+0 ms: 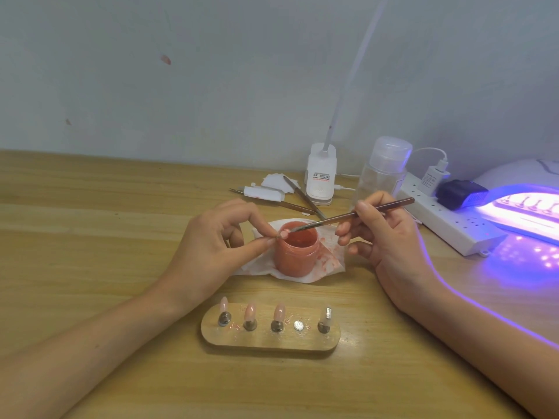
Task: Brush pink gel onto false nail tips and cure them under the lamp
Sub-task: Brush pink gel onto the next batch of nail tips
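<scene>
**Brushing a tip over the gel jar**

The left hand (211,246) pinches a nail tip (283,234) over the pink gel jar (298,249) mid-bench. The right hand (384,234), held apart from it, grips the brush (348,216), whose bristles touch the tip. At 6 o'clock from the jar a wooden stand (269,340) carries three pink tips. At 3 o'clock the curing lamp (526,207) glows violet. At 12 o'clock a white clip base (320,176) bears a label, its print too small to read.

We have a single wide-angle view, worn on the head, looking forward and down across the table (90,207) toward the wall (181,71) behind its far edge. We sit close at the near edge, the left hand (211,246) and right hand (390,237) mid-frame.
</scene>
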Motion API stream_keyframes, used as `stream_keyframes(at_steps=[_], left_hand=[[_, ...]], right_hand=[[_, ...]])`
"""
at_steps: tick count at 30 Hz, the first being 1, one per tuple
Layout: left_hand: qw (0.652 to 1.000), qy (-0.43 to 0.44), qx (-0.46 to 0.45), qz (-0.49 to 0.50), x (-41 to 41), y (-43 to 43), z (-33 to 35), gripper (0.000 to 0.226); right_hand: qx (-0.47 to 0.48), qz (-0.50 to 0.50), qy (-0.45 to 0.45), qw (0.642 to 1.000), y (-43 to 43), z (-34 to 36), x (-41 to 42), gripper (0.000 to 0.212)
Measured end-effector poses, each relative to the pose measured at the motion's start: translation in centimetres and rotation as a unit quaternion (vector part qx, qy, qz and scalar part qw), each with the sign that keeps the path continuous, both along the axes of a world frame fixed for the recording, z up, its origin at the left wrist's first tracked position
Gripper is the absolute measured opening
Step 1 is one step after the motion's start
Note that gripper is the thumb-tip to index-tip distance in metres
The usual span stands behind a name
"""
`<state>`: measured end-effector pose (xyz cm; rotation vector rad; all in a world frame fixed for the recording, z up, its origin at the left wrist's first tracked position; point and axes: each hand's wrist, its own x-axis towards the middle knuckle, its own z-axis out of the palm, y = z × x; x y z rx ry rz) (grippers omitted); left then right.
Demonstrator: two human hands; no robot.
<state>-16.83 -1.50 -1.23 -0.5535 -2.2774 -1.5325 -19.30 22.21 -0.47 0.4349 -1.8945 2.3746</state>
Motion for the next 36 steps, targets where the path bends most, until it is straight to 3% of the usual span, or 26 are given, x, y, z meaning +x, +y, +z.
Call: stream_keyframes(at_steps=[36], left_hand=[[1.0, -0.004, -0.021, 0.005, 0.13, -0.11, 0.06, 0.013]], right_hand=[[0.001, -0.01, 0.017, 1.0, 0.09, 0.08, 0.12, 0.016]])
